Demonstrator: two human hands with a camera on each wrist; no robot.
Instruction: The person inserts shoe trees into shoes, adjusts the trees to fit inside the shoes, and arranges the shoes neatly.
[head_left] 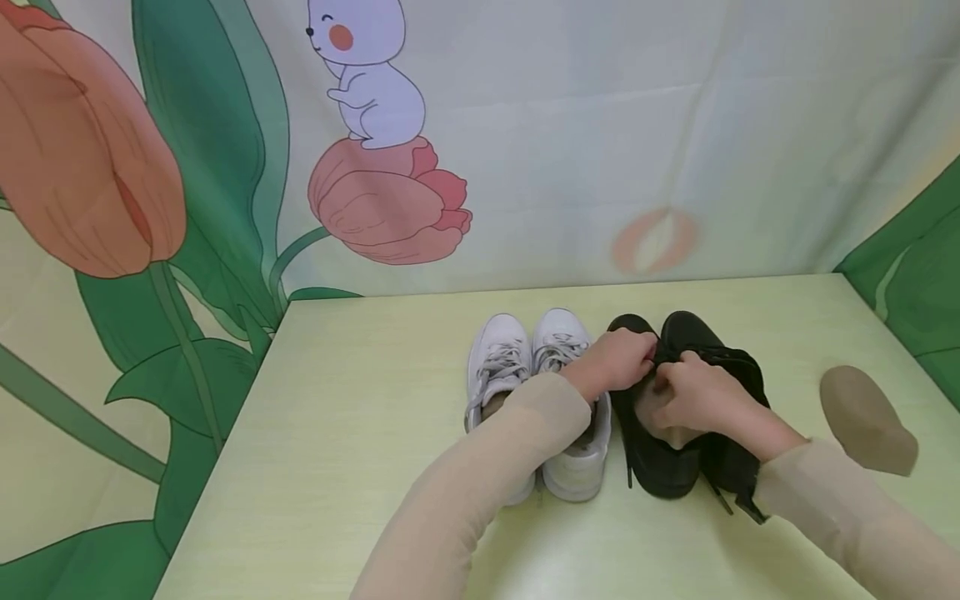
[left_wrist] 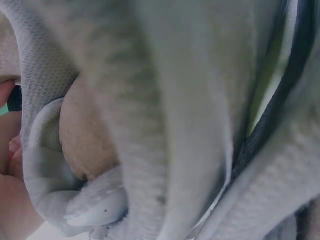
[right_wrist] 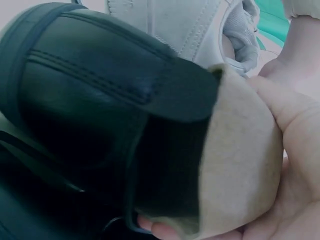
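Observation:
A beige insole (head_left: pixel 651 413) sits partly inside the left black shoe (head_left: pixel 663 471), bent upward at the heel. In the right wrist view my right hand (head_left: pixel 701 393) holds this insole (right_wrist: pixel 242 155) along its curved edge, thumb on one side and fingertips below. My left hand (head_left: pixel 617 360) grips the front of that shoe's opening, near its tongue and laces; its fingertips are partly hidden. The second black shoe (head_left: pixel 684 329) stands alongside, partly under the right hand. A loose beige insole (head_left: pixel 866 421) lies on the table to the right.
A pair of white lace-up sneakers (head_left: pixel 576 475) stands left of the black shoes, beneath the left forearm. Inside one sneaker a beige insole (left_wrist: pixel 87 130) shows. The pale table (head_left: pixel 360 400) meets a printed cloth backdrop (head_left: pixel 555 167) behind.

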